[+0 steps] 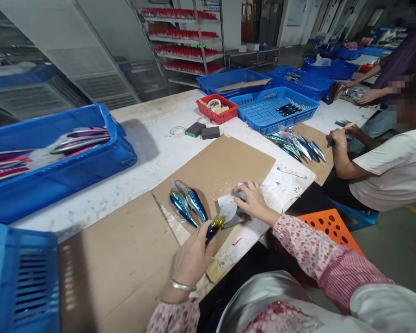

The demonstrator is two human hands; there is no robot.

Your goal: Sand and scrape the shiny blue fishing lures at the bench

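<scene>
My left hand point(193, 259) is closed around a fishing lure point(215, 228), dark blue with a yellowish tip that points toward my right hand. My right hand point(252, 200) has its fingers bent over a whitish, curled sheet point(228, 208) and grips it. What lies beneath that sheet is partly hidden by the fingers. Two blue, fish-shaped lures point(194, 201) lie side by side on the brown cardboard point(225, 159), just beyond my left hand, with clear plastic at their far ends.
At left stand a blue bin point(121, 152) of pink and silver lures and a blue slotted crate point(34, 277). Dark sanding blocks point(211, 133), a red tray point(229, 114) and a blue basket point(251, 121) are farther back. At right, a co-worker's hand point(339, 136) works near more lures point(298, 143).
</scene>
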